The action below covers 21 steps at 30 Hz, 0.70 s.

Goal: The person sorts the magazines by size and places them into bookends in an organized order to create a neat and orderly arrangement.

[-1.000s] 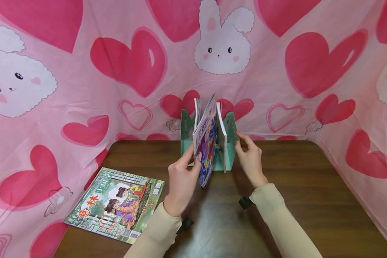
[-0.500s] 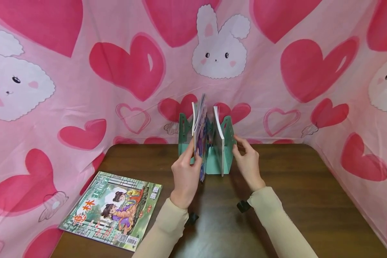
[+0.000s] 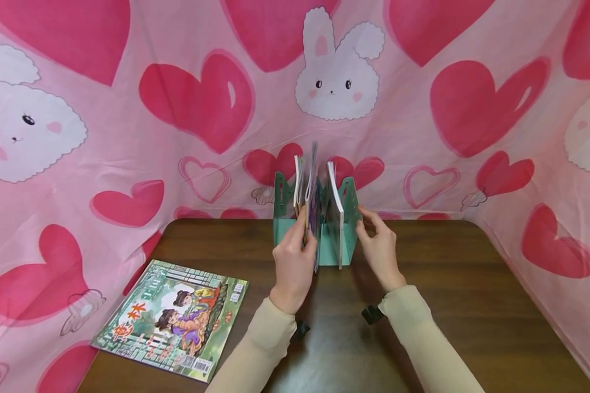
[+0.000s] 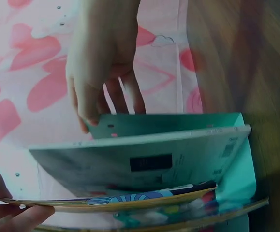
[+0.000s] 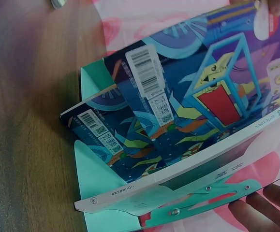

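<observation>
In the head view my left hand [image 3: 294, 265] pinches the near edge of a thin magazine [image 3: 314, 180], upright inside a green book stand [image 3: 331, 248]. Its blue and purple back cover with a barcode label faces the right wrist view. A second magazine [image 5: 103, 128] with matching artwork stands beside it in the stand, lower in that view. My right hand [image 3: 381, 248] grips the stand's right side panel [image 3: 350, 204], thumb inside and fingers outside. A pale-spined book [image 3: 341, 237] leans just inside that panel.
A green-covered magazine [image 3: 177, 322] with two illustrated figures lies flat on the dark wooden table [image 3: 452, 305] at the left. Behind the stand hangs a pink cloth [image 3: 275, 125] printed with hearts and rabbits, which also encloses both sides.
My left hand has brought the magazine from a slanted pose, first leftward, then slightly right, to nearly edge-on and deeper in the stand. My right hand keeps its grip on the panel.
</observation>
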{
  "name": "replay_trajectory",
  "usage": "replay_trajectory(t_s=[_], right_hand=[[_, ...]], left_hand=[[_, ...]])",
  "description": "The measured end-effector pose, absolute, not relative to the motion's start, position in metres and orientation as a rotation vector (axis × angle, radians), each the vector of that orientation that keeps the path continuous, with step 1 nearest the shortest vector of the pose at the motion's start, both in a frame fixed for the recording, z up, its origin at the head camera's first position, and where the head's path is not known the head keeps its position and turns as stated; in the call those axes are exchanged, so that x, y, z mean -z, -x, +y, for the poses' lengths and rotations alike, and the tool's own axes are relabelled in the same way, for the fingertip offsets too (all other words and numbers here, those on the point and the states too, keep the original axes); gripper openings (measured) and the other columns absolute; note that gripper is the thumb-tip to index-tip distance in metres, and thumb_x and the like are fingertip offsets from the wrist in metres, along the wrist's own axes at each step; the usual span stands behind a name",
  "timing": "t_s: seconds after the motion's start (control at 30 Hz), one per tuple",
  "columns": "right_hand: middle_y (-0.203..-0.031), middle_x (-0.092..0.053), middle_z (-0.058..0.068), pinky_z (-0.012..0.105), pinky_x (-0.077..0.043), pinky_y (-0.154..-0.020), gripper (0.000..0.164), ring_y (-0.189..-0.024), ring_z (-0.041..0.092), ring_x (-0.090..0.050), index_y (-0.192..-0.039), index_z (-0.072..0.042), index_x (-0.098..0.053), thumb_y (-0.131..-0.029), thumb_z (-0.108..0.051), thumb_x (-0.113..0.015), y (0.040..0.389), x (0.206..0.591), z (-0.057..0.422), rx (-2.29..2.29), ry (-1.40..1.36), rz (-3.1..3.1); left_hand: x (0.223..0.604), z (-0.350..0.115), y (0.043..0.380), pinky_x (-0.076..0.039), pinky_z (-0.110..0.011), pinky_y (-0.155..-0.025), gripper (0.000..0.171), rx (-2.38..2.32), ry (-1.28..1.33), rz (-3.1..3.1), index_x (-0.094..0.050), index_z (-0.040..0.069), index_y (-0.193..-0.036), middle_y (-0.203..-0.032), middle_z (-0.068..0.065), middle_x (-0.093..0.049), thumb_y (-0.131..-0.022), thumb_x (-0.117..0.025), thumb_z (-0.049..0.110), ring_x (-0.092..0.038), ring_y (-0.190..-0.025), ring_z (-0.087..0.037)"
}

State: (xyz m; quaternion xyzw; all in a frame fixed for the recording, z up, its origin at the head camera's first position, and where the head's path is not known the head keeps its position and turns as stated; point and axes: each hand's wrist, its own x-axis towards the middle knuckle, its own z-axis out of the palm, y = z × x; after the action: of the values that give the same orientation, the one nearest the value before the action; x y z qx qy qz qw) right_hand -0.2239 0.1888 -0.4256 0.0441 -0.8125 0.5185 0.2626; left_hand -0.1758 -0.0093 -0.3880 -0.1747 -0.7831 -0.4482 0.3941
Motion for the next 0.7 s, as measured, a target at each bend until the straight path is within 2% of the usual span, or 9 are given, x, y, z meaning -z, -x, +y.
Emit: replay_trajectory(t_s=[0.2, 0.43, 0.5, 0.63, 0.7], right_hand=[[-0.13, -0.07, 0.021, 0.002, -0.046, -0.081, 0.037, -0.104, 0.038, -0.071, -0.136, -0.003, -0.067, -0.099, -0.001, -0.066, 0.224, 0.426, 0.189, -1.408, -0.112, -2.19], [-0.131, -0.071, 0.015, 0.003, -0.048, -0.082, 0.036, -0.103, 0.036, -0.071, -0.136, -0.006, -0.069, -0.1, -0.005, -0.067, 0.222, 0.426, 0.188, -1.418, -0.11, -2.189], [-0.132, -0.071, 0.014, 0.008, -0.052, -0.084, 0.036, -0.104, 0.035, -0.072, -0.136, -0.006, -0.069, -0.1, -0.006, -0.066, 0.222, 0.427, 0.188, -1.41, -0.107, -2.191], [-0.131, -0.071, 0.013, 0.031, -0.06, -0.088, 0.036, -0.103, 0.033, -0.072, -0.136, -0.006, -0.069, -0.1, -0.006, -0.066, 0.223, 0.428, 0.189, -1.386, -0.114, -2.193], [-0.13, -0.072, 0.013, 0.033, -0.06, -0.089, 0.035, -0.103, 0.033, -0.072, -0.135, -0.006, -0.07, -0.1, -0.006, -0.066, 0.223, 0.427, 0.189, -1.388, -0.117, -2.19]], left_hand=[[0.39, 0.004, 0.184, -0.062, -0.037, -0.087, 0.053, 1.132, 0.455, -1.992, -0.056, 0.001, -0.148, -0.129, -0.017, -0.072, -0.097, -0.07, 0.0, -0.074, -0.109, -0.027], [0.403, 0.013, 0.193, -0.057, -0.04, -0.095, 0.054, 1.161, 0.421, -2.048, -0.051, 0.0, -0.152, -0.139, -0.018, -0.066, -0.1, -0.067, 0.001, -0.068, -0.122, -0.028], [0.406, 0.014, 0.195, -0.056, -0.041, -0.097, 0.054, 1.163, 0.409, -2.068, -0.05, 0.0, -0.153, -0.14, -0.018, -0.065, -0.101, -0.066, 0.002, -0.067, -0.124, -0.029], [0.413, 0.015, 0.2, -0.055, -0.041, -0.098, 0.054, 1.17, 0.386, -2.121, -0.049, 0.002, -0.154, -0.14, -0.017, -0.065, -0.102, -0.064, 0.004, -0.067, -0.124, -0.029], [0.417, 0.016, 0.202, -0.055, -0.041, -0.098, 0.054, 1.178, 0.375, -2.154, -0.049, 0.002, -0.154, -0.139, -0.017, -0.066, -0.103, -0.064, 0.005, -0.067, -0.123, -0.029]])
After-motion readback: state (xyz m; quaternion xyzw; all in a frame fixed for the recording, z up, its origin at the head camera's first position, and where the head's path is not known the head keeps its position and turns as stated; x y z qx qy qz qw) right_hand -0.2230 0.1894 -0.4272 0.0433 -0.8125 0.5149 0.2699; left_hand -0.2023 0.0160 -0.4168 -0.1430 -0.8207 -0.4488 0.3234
